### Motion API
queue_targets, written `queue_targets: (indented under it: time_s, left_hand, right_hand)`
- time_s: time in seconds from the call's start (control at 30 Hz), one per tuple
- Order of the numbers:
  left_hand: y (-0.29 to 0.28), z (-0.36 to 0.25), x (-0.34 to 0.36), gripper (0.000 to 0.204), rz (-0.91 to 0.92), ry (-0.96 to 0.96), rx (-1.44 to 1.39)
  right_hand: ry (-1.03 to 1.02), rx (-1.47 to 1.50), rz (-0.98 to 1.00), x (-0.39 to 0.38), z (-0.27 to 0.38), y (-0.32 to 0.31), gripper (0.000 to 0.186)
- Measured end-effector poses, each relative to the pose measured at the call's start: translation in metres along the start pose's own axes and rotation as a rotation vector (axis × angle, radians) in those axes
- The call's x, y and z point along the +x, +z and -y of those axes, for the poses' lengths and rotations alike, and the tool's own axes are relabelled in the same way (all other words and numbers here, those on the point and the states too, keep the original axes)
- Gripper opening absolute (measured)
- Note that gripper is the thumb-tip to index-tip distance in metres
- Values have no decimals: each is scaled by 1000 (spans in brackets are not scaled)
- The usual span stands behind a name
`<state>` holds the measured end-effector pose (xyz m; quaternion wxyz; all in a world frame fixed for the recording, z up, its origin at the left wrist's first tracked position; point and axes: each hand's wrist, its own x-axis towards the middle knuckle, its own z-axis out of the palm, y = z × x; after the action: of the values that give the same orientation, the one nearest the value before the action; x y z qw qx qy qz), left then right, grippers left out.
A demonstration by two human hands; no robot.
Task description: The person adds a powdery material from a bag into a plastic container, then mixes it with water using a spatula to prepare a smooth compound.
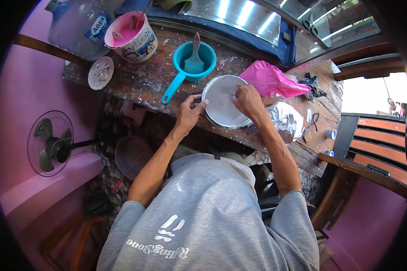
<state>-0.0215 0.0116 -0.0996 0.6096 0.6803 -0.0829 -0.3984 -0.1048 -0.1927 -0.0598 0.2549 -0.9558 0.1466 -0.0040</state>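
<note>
A round white bucket (219, 125) of pale pinkish-white paint (220, 105) stands at the table's near edge. My left hand (190, 110) grips its left rim between thumb and fingers. Over the right side of the paint, my right hand (248, 101) is closed, fingers pointing down; what it holds is hidden beneath it. Just behind the bucket sits a turquoise dipper (175, 87) with a paintbrush (194, 61) leaning upright in it. A bright pink plastic bag (271, 79) lies behind my right hand, and a crumpled white plastic bag (286, 118) beside my right forearm.
A tub of pink paint (142, 47) with a stick in it stands far left, beside a round paint-crusted lid (101, 73) and a large water bottle (79, 27). A glass case (239, 18) borders the table's back. Small cups (330, 134) stand right; a fan (52, 143) is left.
</note>
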Motion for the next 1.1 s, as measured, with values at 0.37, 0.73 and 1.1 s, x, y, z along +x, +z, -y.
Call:
queue_targets:
  time_s: [0.37, 0.73, 1.1]
  left_hand:
    - [19, 43, -18, 29, -6, 67, -162]
    - [-9, -17, 23, 18, 221, 206, 102]
    - [17, -49, 25, 25, 436, 156, 233]
  right_hand:
    - [-2, -92, 7, -9, -2, -2, 17]
    - [-104, -152, -76, -31, 9, -8, 13]
    - [2, 11, -84, -60, 10, -13, 16]
